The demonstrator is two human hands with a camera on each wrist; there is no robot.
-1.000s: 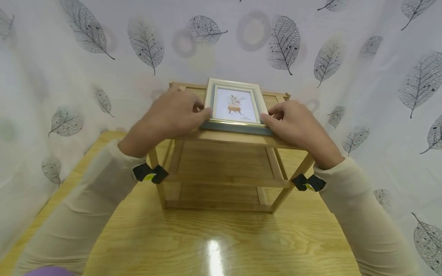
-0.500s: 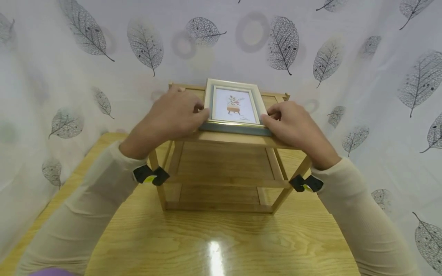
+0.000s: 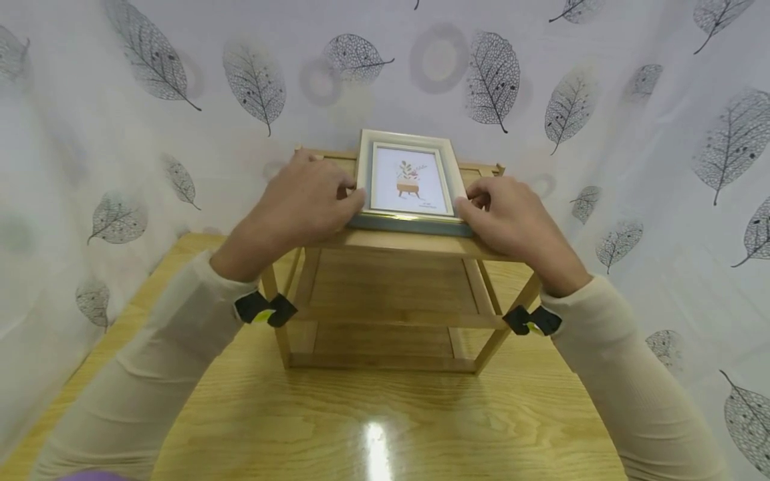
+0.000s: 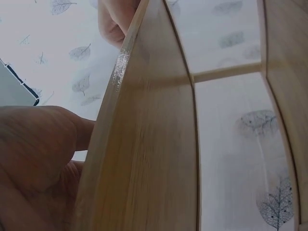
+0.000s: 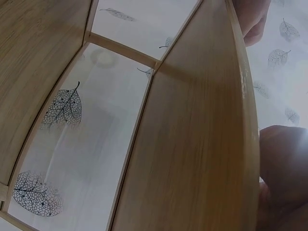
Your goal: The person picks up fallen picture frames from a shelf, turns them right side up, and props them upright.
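Two bare hands in cream long sleeves point(image 3: 625, 364) reach forward to a rectangular picture frame point(image 3: 415, 224), cream along its outer border, grey-blue along its near face, with a thin shiny gold line above that face. The left hand point(image 3: 301, 204) grasps the frame at its near left corner, thumb against the edge and fingers curled; the right hand point(image 3: 511, 214) grasps the near right corner in the same way, thumb on the border. Between the hands, inside the frame, a white print point(image 3: 409, 184) shows an orange-brown footed pot with leafy sprigs and a line of small writing too tiny to read. The frame sits on the top board of a pale wooden three-tier rack point(image 3: 397, 284), its near edge along the board's near edge; whether its far edge is raised cannot be told. Below the hands, the rack's two lower shelves run between slanting legs, standing on a glossy yellow wood-grain surface point(image 3: 373, 401). Just below each wrist hangs a black angular tag point(image 3: 252, 307) with a yellow-green mark. Beyond the hands and to both sides hangs a whitish curtain point(image 3: 385, 100) printed with dark, lacy leaves. Both wrist cameras look up at the underside of the wooden boards, with parts of the hands at the edge.
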